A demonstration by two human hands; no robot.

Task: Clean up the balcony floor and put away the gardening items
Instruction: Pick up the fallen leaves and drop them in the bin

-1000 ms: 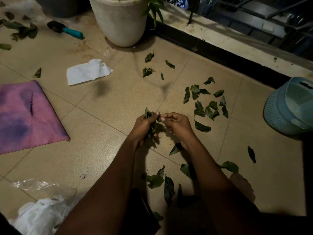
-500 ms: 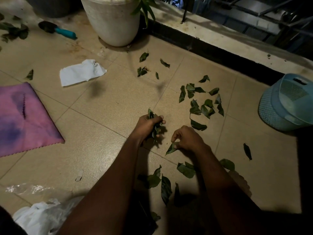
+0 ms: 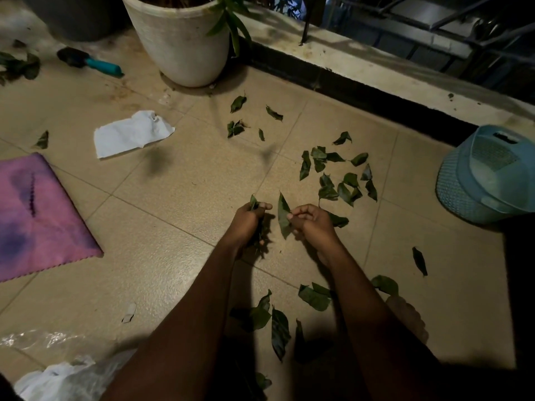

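Observation:
Dark green leaves lie scattered over the beige tiled floor (image 3: 173,204); one cluster of loose leaves (image 3: 338,180) is just beyond my hands, and more leaves (image 3: 278,328) lie between my forearms. My left hand (image 3: 249,221) grips a bunch of gathered leaves (image 3: 254,202) above the floor. My right hand (image 3: 312,224) pinches a single long leaf (image 3: 283,215), held up right beside the left hand. A small trowel with a teal handle (image 3: 101,66) lies at the far left by the pots.
A white plant pot (image 3: 179,44) stands at the back, with a dark pot (image 3: 75,18) to its left. A white paper (image 3: 130,134), a pink cloth (image 3: 37,215), clear plastic bags (image 3: 58,374) and a tipped light blue basket (image 3: 489,178) lie around. A raised ledge (image 3: 376,82) runs behind.
My right hand has lifted a leaf off the floor and brought it up next to the left hand's bunch. The left hand has stayed in place.

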